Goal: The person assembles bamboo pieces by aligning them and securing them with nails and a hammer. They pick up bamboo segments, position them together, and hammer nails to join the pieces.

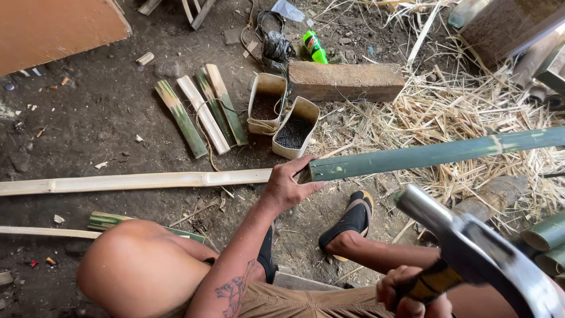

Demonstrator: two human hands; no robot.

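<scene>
My left hand (289, 184) grips the cut end of a long green bamboo pole (435, 154) that runs off to the right. My right hand (412, 294), low at the bottom right, holds the handle of a steel claw hammer (482, 253), its head raised close to the camera. A pale split bamboo strip (135, 181) lies on the dirt to the left of the pole's end. My knee (135, 265) and sandalled foot (353, 218) are below.
Two cut plastic tubs (283, 115) with dark nails stand beside several split bamboo pieces (200, 115). A wooden block (346, 81), a green bottle (315, 47) and straw (465, 100) lie beyond. Bamboo tubes (547, 241) sit at the right edge.
</scene>
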